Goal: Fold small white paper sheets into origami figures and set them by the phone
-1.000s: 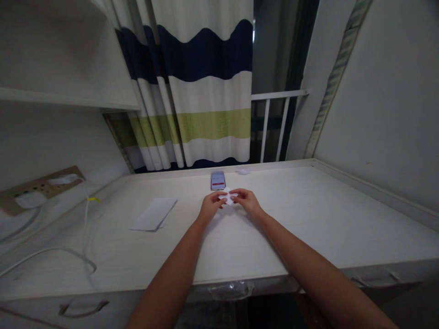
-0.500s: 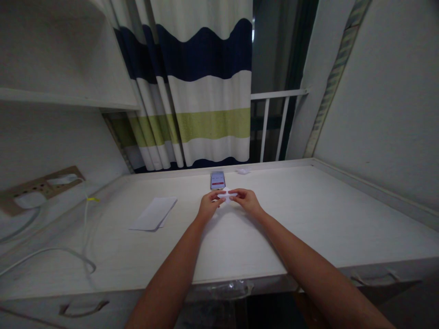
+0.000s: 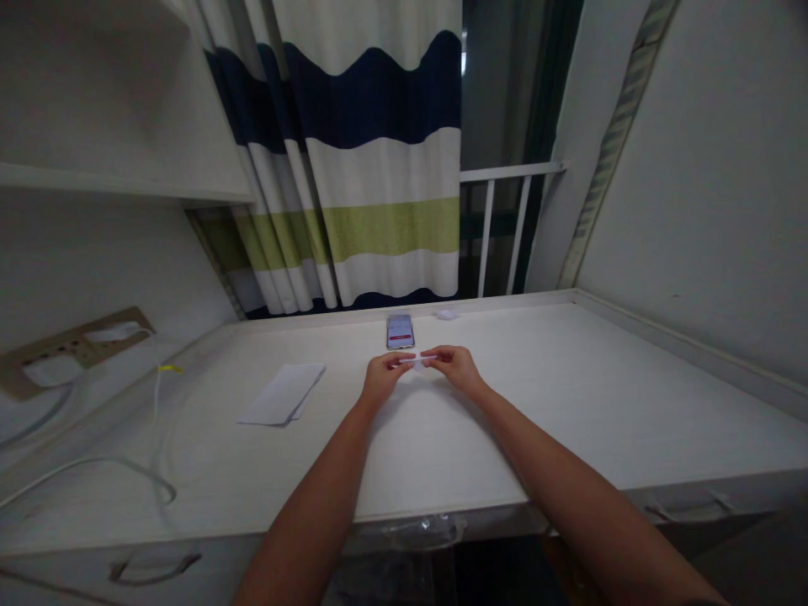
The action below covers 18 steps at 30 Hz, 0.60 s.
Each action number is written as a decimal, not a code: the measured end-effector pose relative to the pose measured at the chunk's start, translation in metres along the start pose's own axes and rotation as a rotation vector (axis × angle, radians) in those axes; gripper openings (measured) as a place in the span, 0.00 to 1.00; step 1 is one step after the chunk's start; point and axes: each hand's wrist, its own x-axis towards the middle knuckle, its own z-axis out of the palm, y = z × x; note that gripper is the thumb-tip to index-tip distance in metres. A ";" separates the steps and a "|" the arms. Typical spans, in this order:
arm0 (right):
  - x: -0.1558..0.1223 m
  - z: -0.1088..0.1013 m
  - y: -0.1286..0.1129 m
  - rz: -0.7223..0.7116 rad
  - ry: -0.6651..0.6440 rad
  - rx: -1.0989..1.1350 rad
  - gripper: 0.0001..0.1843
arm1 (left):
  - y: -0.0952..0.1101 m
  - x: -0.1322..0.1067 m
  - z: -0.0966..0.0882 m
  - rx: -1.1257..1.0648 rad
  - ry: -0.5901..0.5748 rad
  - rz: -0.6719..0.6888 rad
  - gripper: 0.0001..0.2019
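Two bare forearms reach up from the lower edge of the frame to the middle of the pale worktop (image 3: 568, 396). There the left hand (image 3: 380, 380) and the right hand (image 3: 459, 369) meet, each pinching one end of a single small white paper piece (image 3: 417, 359) between thumb and fingertips. The piece shows edge-on as a thin, flat, pale strip stretched between the two hands, just above the worktop at the centre of the frame; whether it touches the surface cannot be told.

To the left of the hands, well apart from them, lies one folded white sheet (image 3: 282, 393). Farther left, one white cable (image 3: 94, 465) loops across the worktop toward a beige power strip (image 3: 69, 343) at the left edge of the frame.

Just beyond the hands lies one phone (image 3: 400, 331), screen up and lit, with a red band across it; its writing is too small to read. One small white scrap (image 3: 447, 314) lies near the far edge. Behind hang a striped curtain (image 3: 372, 168) in white, navy and green, and a white railing (image 3: 505, 219).
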 end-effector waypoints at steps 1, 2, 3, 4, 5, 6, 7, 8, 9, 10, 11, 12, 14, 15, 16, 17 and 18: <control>0.000 0.000 0.000 0.001 -0.003 0.000 0.10 | 0.000 0.000 0.000 -0.008 -0.002 -0.009 0.10; 0.000 -0.001 0.000 -0.002 -0.006 -0.003 0.10 | 0.000 0.000 0.001 -0.020 -0.005 -0.016 0.10; 0.000 -0.001 0.000 -0.009 -0.007 -0.009 0.09 | -0.001 0.000 0.001 -0.036 -0.007 -0.022 0.10; 0.000 -0.001 0.000 -0.016 -0.005 -0.020 0.09 | -0.001 0.000 0.002 -0.056 -0.008 -0.025 0.09; 0.000 0.000 0.000 -0.023 -0.002 -0.035 0.09 | -0.001 0.000 0.002 -0.077 -0.011 -0.028 0.09; 0.000 0.000 0.000 -0.028 0.002 -0.049 0.09 | -0.002 0.000 0.002 -0.097 -0.013 -0.031 0.09; -0.001 0.000 0.001 -0.033 0.007 -0.062 0.09 | -0.002 0.000 0.002 -0.113 -0.014 -0.034 0.09; -0.001 0.000 0.001 -0.039 0.009 -0.073 0.09 | -0.002 0.000 0.002 -0.120 -0.015 -0.032 0.09; -0.001 0.000 0.001 -0.050 0.010 -0.080 0.08 | -0.002 -0.001 0.002 -0.119 -0.017 -0.026 0.10; -0.001 0.000 0.002 -0.069 0.014 -0.086 0.08 | -0.002 -0.001 0.002 -0.107 -0.015 -0.016 0.10; -0.001 0.000 0.002 -0.097 0.018 -0.094 0.08 | -0.002 -0.001 0.001 -0.089 -0.009 -0.002 0.10; -0.002 0.000 0.003 -0.129 0.024 -0.103 0.08 | -0.002 -0.001 0.001 -0.070 0.002 0.014 0.10; -0.002 -0.001 0.003 -0.193 0.038 -0.119 0.07 | 0.000 -0.001 0.000 -0.039 0.016 0.040 0.10; -0.002 -0.001 0.003 -0.215 0.042 -0.121 0.07 | 0.000 -0.001 0.000 -0.033 0.015 0.043 0.09; -0.002 -0.001 0.004 -0.226 0.041 -0.115 0.08 | 0.000 -0.001 0.000 -0.034 0.004 0.039 0.09; -0.002 -0.001 0.004 -0.222 0.033 -0.103 0.08 | 0.000 0.000 0.000 -0.040 -0.011 0.027 0.09; -0.002 -0.001 0.005 -0.208 0.021 -0.089 0.09 | 0.000 0.000 0.001 -0.052 -0.024 0.008 0.09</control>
